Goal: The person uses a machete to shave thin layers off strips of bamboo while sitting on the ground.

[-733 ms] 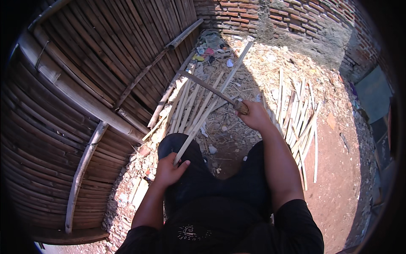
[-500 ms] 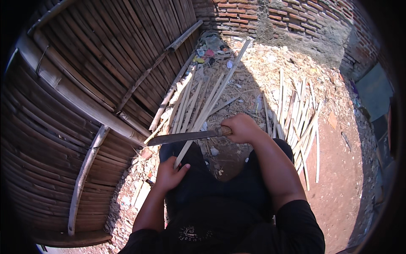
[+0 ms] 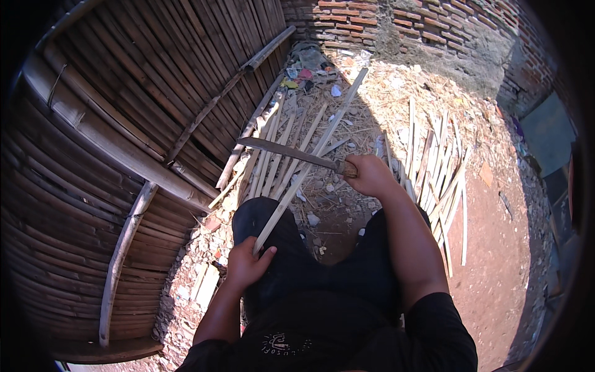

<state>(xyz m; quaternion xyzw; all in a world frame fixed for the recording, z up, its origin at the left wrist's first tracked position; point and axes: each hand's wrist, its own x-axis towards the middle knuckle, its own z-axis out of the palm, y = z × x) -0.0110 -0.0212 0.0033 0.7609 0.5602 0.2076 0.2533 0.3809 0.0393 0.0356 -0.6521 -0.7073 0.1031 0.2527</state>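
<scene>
Okay so compared with half a second ago, your knife (image 3: pixel 288 150) is the big change: back then the blade lay low and nearly level by your left knee (image 3: pixel 263 214), and now it's up higher, tip angled toward the bamboo wall (image 3: pixel 204 80). Your right hand (image 3: pixel 370 175) has gone up with it, fingers clenched around the wooden handle. The blade crosses the pale strip (image 3: pixel 290 194) in view, though I can't tell if they touch. That strip slants from your left hand (image 3: pixel 246 263) past your knee, over the loose strips (image 3: pixel 266 155) on the ground. Left fingers are grasping its near end, and hand and strip both sit slightly closer to you than before.
</scene>
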